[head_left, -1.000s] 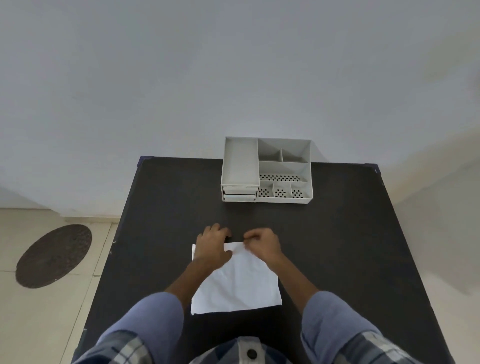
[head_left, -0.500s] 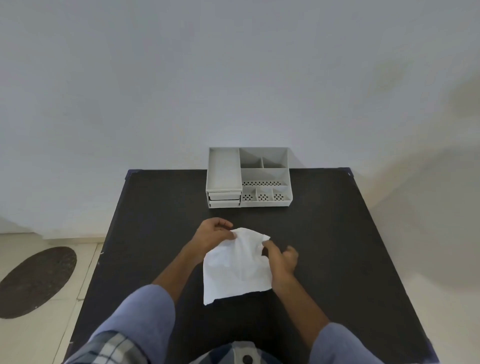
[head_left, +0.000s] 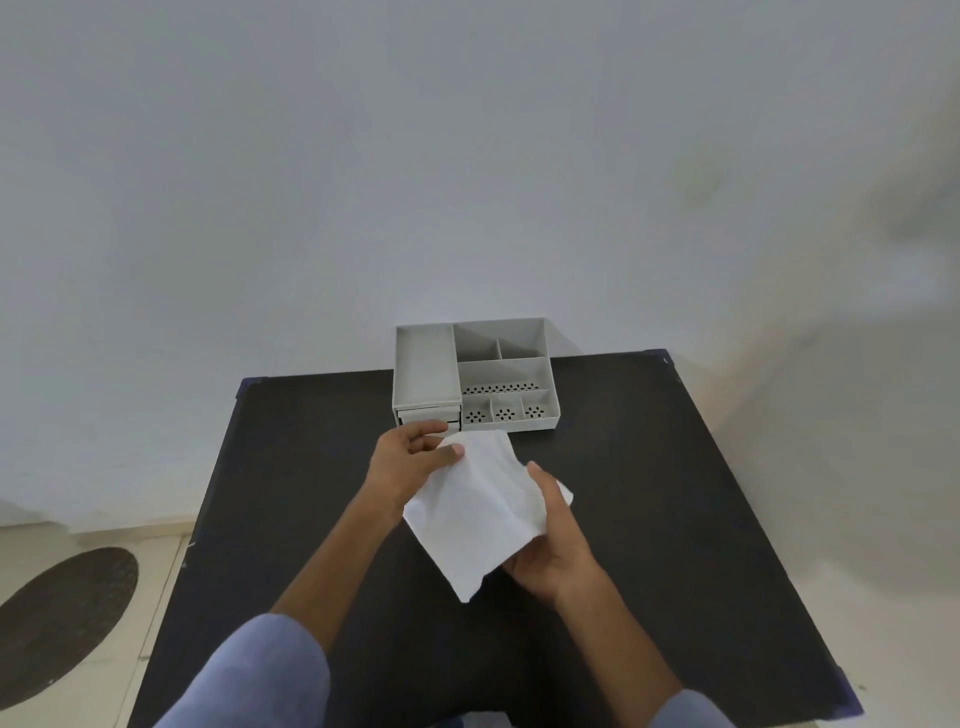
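A white cloth (head_left: 480, 512) hangs lifted above the black table (head_left: 649, 519), held between both hands. My left hand (head_left: 410, 460) pinches its upper corner between thumb and fingers. My right hand (head_left: 553, 545) grips the cloth's right edge, thumb on top and fingers underneath. The cloth's lower corner points down toward me. A grey desk organizer (head_left: 475, 376) with several compartments and small drawers stands at the table's far edge, just beyond my left hand.
A pale wall rises right behind the table. To the left lies tiled floor with a dark round mat (head_left: 57, 623). The table's edges are close on the left and right.
The cloth lay flat on the table a second ago; both hands have lifted it clear and turned it so a corner hangs down. The camera view has shifted up and left.
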